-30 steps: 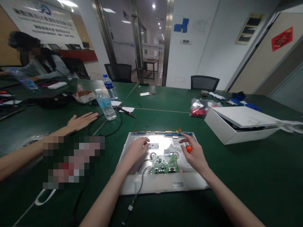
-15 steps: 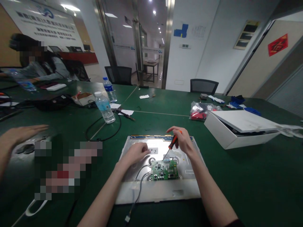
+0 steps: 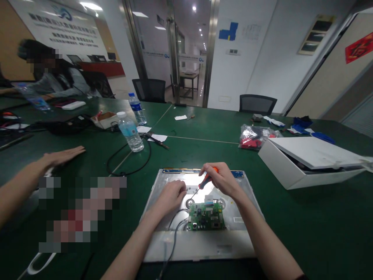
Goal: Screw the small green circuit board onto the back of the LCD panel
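Observation:
A silver metal panel [image 3: 204, 247] lies flat on the green table, with a green circuit board [image 3: 206, 217] on its middle. My right hand [image 3: 220, 179] grips an orange-and-black screwdriver [image 3: 204, 182], its tip pointing down left at the board's upper left corner. My left hand [image 3: 174, 194] rests over the panel left of the screwdriver, fingers curled together near a small metal plate; what they hold, if anything, is hidden. Grey cables [image 3: 175, 241] run from the board's left side over the panel's front edge.
An open white box [image 3: 287, 167] stands to the right, a plastic bag [image 3: 255, 136] behind it. Two water bottles [image 3: 131, 134] [image 3: 136, 109] and a black cable [image 3: 150, 155] lie beyond the panel at left. Another person's hand [image 3: 65, 156] reaches in from the left; a person [image 3: 70, 79] sits further back.
The screwdriver tip has moved left from the board's top edge to its upper left corner. The other person's hand at left has reached further right. The view has shifted slightly.

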The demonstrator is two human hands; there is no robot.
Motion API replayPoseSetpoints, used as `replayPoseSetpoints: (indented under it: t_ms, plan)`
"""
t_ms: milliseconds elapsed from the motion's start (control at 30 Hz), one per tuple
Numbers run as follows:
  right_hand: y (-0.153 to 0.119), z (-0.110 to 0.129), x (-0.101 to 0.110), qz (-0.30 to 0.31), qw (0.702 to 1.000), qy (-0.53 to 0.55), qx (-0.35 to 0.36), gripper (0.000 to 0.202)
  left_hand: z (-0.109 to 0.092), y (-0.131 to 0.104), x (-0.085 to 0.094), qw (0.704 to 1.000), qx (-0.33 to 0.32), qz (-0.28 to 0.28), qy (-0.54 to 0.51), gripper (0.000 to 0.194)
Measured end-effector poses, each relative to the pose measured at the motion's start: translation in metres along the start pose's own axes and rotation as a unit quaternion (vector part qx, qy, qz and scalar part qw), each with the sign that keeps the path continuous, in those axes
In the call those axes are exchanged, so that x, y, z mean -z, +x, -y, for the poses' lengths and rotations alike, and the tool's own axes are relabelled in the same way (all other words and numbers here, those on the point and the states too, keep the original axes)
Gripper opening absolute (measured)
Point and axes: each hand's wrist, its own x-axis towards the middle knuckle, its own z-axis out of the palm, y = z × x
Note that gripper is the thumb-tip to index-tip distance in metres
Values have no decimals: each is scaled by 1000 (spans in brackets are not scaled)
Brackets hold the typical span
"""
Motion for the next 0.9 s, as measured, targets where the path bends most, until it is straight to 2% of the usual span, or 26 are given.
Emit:
replayPoseSetpoints:
  t_ms: [100,233,400,900]
  plan:
    - [-2,4,1,0,1000,-7,7,41,1,-1,0,1000,1,-3,-11,8]
    - [-3,7,1,-10,999,-36,19,40,0,-1,0,1000,-11,-8,-11,16]
    - [-5,12,1,-11,997,-69,27,40,-4,0,0,1000,-25,-4,13,9]
    - [-7,13,-1,-5,996,-89,30,37,-7,0,-1,1000,-5,-11,1,10]
